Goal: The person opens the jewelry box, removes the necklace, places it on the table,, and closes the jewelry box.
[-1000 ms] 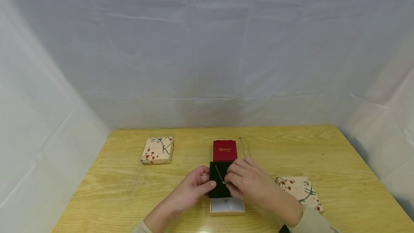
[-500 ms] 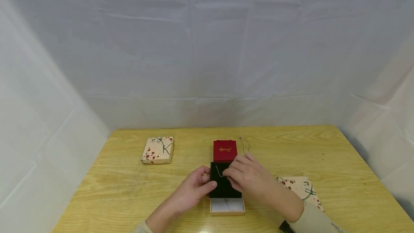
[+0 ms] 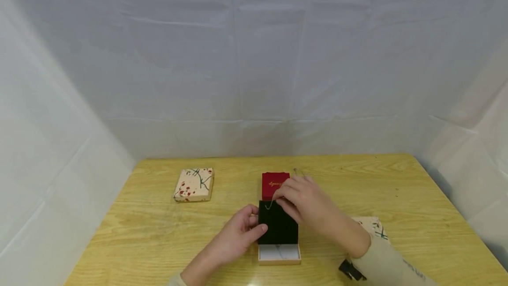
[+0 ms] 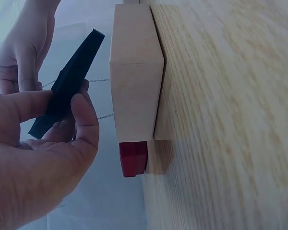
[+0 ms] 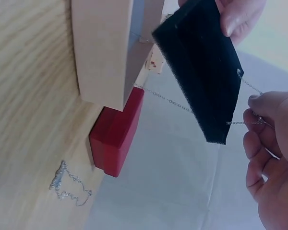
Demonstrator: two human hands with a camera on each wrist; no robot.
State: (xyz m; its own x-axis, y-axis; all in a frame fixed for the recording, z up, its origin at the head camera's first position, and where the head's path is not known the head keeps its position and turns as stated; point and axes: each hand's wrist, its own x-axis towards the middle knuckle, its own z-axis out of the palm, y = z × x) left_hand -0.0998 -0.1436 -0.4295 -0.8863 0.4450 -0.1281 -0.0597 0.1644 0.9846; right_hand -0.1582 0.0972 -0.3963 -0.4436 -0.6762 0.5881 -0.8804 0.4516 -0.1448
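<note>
A black jewelry pad (image 3: 278,228) is held by its left edge between the thumb and fingers of my left hand (image 3: 240,232), above an open cardboard box (image 3: 280,262). My right hand (image 3: 303,198) pinches a thin silver chain necklace (image 5: 252,86) at the pad's upper side. In the right wrist view, two strands run from those fingers to the pad's edge. More chain trails from behind the pad toward the box. The left wrist view shows the pad (image 4: 72,86) tilted and clear of the box's wall (image 4: 137,96).
Beyond the pad lies a red box (image 3: 271,182) with gold lettering. Another silver necklace (image 5: 62,184) lies on the table near it. A flower-patterned box (image 3: 194,184) is at the back left; a similar patterned piece (image 3: 375,226) is partly under the right forearm.
My right hand has moved up and away across the pad, carrying the pinched chain toward its far edge. My left hand has kept hold of the pad, almost still.
</note>
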